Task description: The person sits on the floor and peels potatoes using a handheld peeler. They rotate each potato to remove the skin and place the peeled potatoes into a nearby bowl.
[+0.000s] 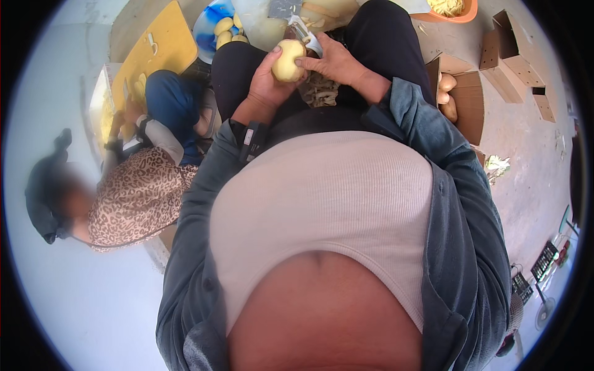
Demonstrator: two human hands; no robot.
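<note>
A pale yellow peeled potato (289, 62) is held above my lap. My left hand (267, 83) wraps round it from the left and below, fingers partly hidden behind it. My right hand (339, 60) grips a white-handled peeler (314, 43), whose metal head tilts up and left beyond the potato. The right thumb rests on the potato's right side. Below the potato, between my legs, lies a heap of peelings (320, 91).
A blue-and-white bowl (201, 37) of peeled potatoes stands ahead left. At right, a cardboard box (468, 108) holds unpeeled potatoes; an orange bowl (461, 18) holds pale cut strips. At left, another person (139, 198) works beside a yellow board (154, 52). Empty cartons (510, 55) stand far right.
</note>
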